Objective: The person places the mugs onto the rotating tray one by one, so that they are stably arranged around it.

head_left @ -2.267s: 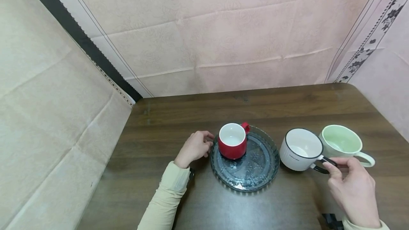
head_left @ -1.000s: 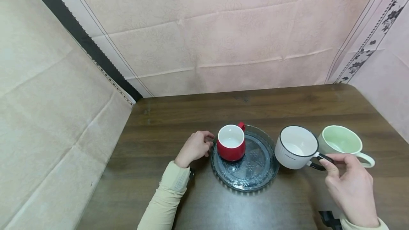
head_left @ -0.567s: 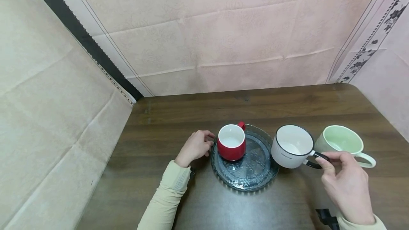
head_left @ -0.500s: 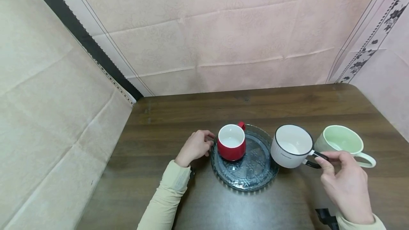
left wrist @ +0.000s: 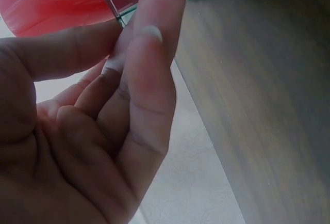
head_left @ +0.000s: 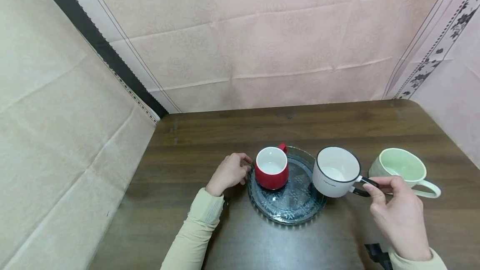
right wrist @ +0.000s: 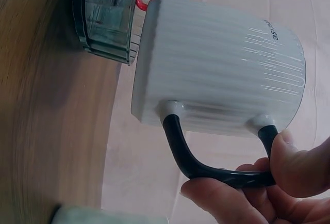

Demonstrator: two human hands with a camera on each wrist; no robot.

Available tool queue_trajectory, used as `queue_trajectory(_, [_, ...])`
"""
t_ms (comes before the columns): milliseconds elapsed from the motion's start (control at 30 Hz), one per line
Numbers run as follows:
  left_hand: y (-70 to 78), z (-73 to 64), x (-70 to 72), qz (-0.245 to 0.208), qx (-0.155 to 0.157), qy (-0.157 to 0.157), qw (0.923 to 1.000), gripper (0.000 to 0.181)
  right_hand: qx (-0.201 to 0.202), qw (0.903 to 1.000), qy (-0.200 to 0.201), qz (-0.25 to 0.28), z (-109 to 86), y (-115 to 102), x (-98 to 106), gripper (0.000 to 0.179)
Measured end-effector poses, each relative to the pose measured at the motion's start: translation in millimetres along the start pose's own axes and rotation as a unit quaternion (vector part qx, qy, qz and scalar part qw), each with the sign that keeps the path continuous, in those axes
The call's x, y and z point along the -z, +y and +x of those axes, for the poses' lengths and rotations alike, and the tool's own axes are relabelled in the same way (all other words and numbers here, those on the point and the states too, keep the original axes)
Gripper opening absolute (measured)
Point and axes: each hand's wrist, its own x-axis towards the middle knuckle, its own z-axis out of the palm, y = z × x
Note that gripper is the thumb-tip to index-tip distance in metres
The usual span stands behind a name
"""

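My right hand point(head_left: 399, 211) pinches the black handle of a white mug point(head_left: 330, 182) with a black rim. That mug is held upright, its base raised off the table in the right wrist view, and it overlaps the right rim of a round, dark, clear glass tray point(head_left: 290, 209). On the tray's left part stands a red mug point(head_left: 271, 178) with a white inside, its handle pointing to the back right. At the tray's left rim is my left hand point(head_left: 230, 174); in the left wrist view its thumb and fingers pinch the glass edge point(left wrist: 119, 18).
A light green mug point(head_left: 397, 170) stands on the wooden table point(head_left: 225, 128) just behind my right hand, its handle to the right. Pale patterned cloth point(head_left: 281, 45) hangs behind the table and along both sides.
My right hand has carried the white mug leftwards, from beside the green mug to over the tray's right rim. My left hand has stayed at the tray's left edge.
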Motion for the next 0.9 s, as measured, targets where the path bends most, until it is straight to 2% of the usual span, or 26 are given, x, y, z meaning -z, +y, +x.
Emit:
queue_trajectory(267, [1.6, -1.5, 0.7, -0.009, 0.009, -0.004, 0.9999, 0.02, 0.006, 0.9999, -0.005, 0.006, 0.2, -3, -3, 0.018])
queue_trajectory(900, [0.4, -0.9, 1.0, -0.014, 0.0, -0.004, 0.9999, 0.018, 0.039, 0.9992, -0.002, 0.012, 0.5, -6, -12, 0.017])
